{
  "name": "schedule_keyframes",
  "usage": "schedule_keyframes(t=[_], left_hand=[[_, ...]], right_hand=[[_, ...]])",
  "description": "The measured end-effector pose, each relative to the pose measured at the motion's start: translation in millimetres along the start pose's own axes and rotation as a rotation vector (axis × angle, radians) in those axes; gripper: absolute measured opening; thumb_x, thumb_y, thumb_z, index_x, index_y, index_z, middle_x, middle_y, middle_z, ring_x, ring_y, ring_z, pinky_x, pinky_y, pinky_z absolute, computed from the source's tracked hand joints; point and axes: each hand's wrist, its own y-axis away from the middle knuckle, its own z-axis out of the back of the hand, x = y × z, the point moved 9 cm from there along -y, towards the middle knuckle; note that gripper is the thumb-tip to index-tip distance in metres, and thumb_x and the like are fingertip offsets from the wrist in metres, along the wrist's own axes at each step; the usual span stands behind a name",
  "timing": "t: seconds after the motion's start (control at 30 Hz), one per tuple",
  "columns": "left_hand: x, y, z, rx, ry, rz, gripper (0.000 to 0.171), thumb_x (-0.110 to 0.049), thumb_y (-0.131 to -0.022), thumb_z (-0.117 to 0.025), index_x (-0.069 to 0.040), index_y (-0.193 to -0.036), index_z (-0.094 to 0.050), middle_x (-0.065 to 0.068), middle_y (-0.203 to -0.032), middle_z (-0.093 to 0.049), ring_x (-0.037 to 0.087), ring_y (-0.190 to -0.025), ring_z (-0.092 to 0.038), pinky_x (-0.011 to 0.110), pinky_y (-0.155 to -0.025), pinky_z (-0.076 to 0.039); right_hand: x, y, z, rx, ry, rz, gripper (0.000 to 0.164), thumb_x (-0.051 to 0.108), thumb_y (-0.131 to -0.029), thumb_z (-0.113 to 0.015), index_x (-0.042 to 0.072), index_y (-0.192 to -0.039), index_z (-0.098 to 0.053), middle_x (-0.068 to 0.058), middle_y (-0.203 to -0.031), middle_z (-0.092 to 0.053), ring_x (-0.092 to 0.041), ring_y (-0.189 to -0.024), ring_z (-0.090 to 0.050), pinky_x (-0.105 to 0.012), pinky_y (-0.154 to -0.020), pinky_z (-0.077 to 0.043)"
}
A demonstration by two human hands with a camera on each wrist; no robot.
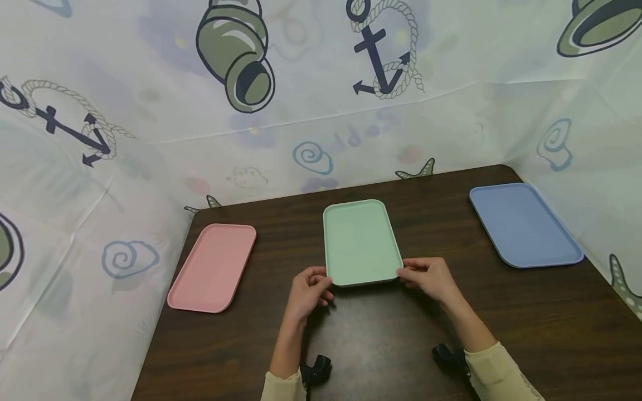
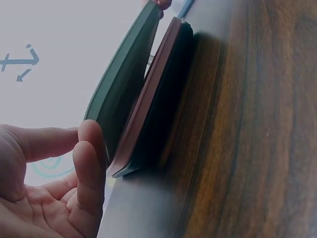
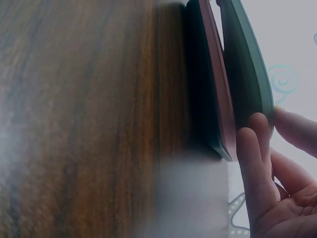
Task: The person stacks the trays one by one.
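Green tray [image 1: 360, 240]: centre of the dark wood desk [image 1: 526, 323], near edge lifted slightly, judging by the wrist views. Pink tray [image 1: 213, 266] lies flat at 9 o'clock. Your left hand [image 1: 308, 289] pinches the green tray's 7 o'clock corner; your right hand [image 1: 428, 277] pinches the 5 o'clock corner, a balanced two-corner hold. Blue tray [image 1: 524, 224] lies at 2 o'clock. Nautical-print sheeting [image 1: 311, 72] encloses the desk.
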Motion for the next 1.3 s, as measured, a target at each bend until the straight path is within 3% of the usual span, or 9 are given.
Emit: schedule_keyframes(t=[0.27, 0.53, 0.63, 0.73, 0.93, 1.07, 1.3], left_hand=[[-2.5, -0.6, 0.2, -0.020, -0.047, 0.004, 0.035, -0.006, -0.093, -0.065, 0.007, -0.124, -0.057, 0.029, -0.100, -0.065, 0.017, -0.057, -0.064, 0.027, -0.047, -0.049], [-34.6, 18.7, -3.1, -0.037, -0.120, -0.021, 0.034, -0.001, -0.092, -0.062, 0.011, -0.124, -0.058, 0.031, -0.100, -0.064, 0.025, -0.060, -0.066, 0.032, -0.050, -0.051], [-38.8, 22.8, -4.4, -0.048, -0.143, -0.036, 0.033, 0.000, -0.092, -0.061, 0.011, -0.123, -0.058, 0.032, -0.099, -0.064, 0.028, -0.061, -0.066, 0.031, -0.050, -0.050], [-32.0, 19.6, -4.1, -0.062, -0.166, -0.044, 0.033, 0.000, -0.091, -0.061, 0.011, -0.122, -0.059, 0.032, -0.098, -0.064, 0.035, -0.063, -0.066, 0.031, -0.048, -0.049], [-4.7, 7.0, 2.8, -0.109, -0.247, -0.102, 0.034, -0.006, -0.090, -0.065, 0.003, -0.123, -0.063, 0.018, -0.089, -0.069, 0.027, -0.058, -0.065, 0.026, -0.044, -0.047], [-4.7, 10.7, 5.0, -0.138, -0.363, -0.137, 0.035, -0.010, -0.089, -0.068, -0.002, -0.123, -0.065, 0.006, -0.083, -0.068, 0.021, -0.057, -0.065, 0.028, -0.050, -0.048], [-9.9, 18.9, 6.4, -0.185, -0.528, -0.187, 0.036, -0.016, -0.087, -0.070, -0.007, -0.122, -0.068, -0.005, -0.077, -0.068, 0.007, -0.054, -0.061, 0.031, -0.062, -0.047]], right_hand=[[-6, -2, -2, -0.007, 0.013, -0.012, 0.043, 0.010, -0.088, -0.073, -0.016, -0.120, -0.061, -0.024, -0.099, -0.070, -0.024, -0.079, -0.072, -0.035, -0.067, -0.058], [-7, -1, -4, -0.020, 0.035, -0.010, 0.039, 0.008, -0.089, -0.071, -0.016, -0.118, -0.062, -0.024, -0.096, -0.071, -0.023, -0.077, -0.071, -0.035, -0.066, -0.058], [-8, 0, -4, -0.022, 0.038, -0.009, 0.039, 0.008, -0.089, -0.071, -0.016, -0.119, -0.061, -0.024, -0.096, -0.071, -0.023, -0.077, -0.071, -0.035, -0.066, -0.058], [-7, 2, -5, -0.023, 0.041, 0.004, 0.039, 0.007, -0.089, -0.071, -0.017, -0.119, -0.061, -0.023, -0.095, -0.071, -0.025, -0.078, -0.071, -0.036, -0.066, -0.058], [0, 10, -11, -0.007, 0.068, -0.006, 0.040, 0.003, -0.088, -0.070, -0.019, -0.119, -0.058, -0.021, -0.093, -0.069, -0.025, -0.078, -0.071, -0.036, -0.065, -0.058], [-12, 9, -14, -0.010, 0.080, -0.015, 0.043, 0.004, -0.087, -0.073, -0.017, -0.121, -0.058, -0.017, -0.092, -0.069, -0.019, -0.078, -0.071, -0.034, -0.065, -0.058], [-14, 15, -17, -0.035, 0.086, 0.010, 0.042, 0.003, -0.086, -0.073, -0.017, -0.120, -0.059, -0.017, -0.090, -0.069, -0.020, -0.077, -0.071, -0.034, -0.064, -0.058]])
